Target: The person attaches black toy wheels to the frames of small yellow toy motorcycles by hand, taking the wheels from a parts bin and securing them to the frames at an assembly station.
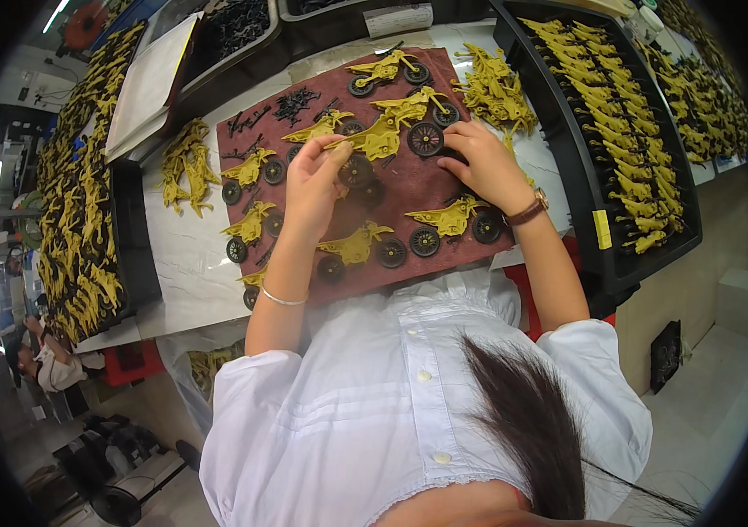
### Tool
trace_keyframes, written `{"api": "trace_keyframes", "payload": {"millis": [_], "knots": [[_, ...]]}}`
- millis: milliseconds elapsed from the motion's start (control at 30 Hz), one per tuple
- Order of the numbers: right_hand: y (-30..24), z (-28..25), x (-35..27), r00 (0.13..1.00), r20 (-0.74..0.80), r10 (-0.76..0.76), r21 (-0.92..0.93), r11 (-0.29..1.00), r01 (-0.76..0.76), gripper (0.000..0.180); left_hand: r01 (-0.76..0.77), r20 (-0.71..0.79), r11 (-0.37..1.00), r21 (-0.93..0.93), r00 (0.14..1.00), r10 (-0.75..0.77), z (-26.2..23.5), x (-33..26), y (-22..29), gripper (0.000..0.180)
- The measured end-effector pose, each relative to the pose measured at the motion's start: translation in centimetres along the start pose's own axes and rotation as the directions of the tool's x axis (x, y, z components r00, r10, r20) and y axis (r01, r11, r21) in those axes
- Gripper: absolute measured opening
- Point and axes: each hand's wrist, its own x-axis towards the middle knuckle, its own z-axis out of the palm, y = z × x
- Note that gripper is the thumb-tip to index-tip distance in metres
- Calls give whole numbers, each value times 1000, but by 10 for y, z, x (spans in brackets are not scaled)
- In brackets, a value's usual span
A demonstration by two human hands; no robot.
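Observation:
My left hand [312, 186] pinches the tail end of a yellow toy motorcycle body [379, 140], raised above a dark red cloth [409, 189]. A black spoked wheel [425, 139] sits at the front of this body, and another black wheel [355, 171] shows under its rear beside my left fingers. At the right rim of the front wheel is my right hand [483, 162], thumb and forefinger apart. Whether a fingertip touches that wheel is hard to tell. More yellow motorcycles with black wheels lie around, including one [451, 220] at the cloth's lower right.
Small black parts [296, 105] lie on the cloth's upper left. Loose yellow bodies are heaped to the left [187, 167] and upper right [494, 88]. A black tray [694, 233] with rows of yellow pieces stands at right. Another person [57, 364] appears at far left.

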Motion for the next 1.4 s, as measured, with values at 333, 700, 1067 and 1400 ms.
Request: {"api": "trace_keyframes", "payload": {"millis": [333, 700, 1067, 1400], "knots": [[-25, -23, 26, 978, 135, 159, 565, 799, -208, 18, -37, 48, 999, -20, 998, 38, 1, -51, 1, 20], [-46, -36, 27, 932, 338, -128, 552, 829, -87, 16, -29, 126, 998, 52, 992, 22, 10, -67, -6, 18], [-47, -45, 20, 890, 450, -73, 543, 814, -207, 17, -53, 153, 996, 71, 987, 41, 14, -71, -7, 19], [-43, -43, 17, 824, 566, -29, 701, 544, -462, 17, -87, 176, 992, 93, 982, 70, 17, -74, -5, 19]]}}
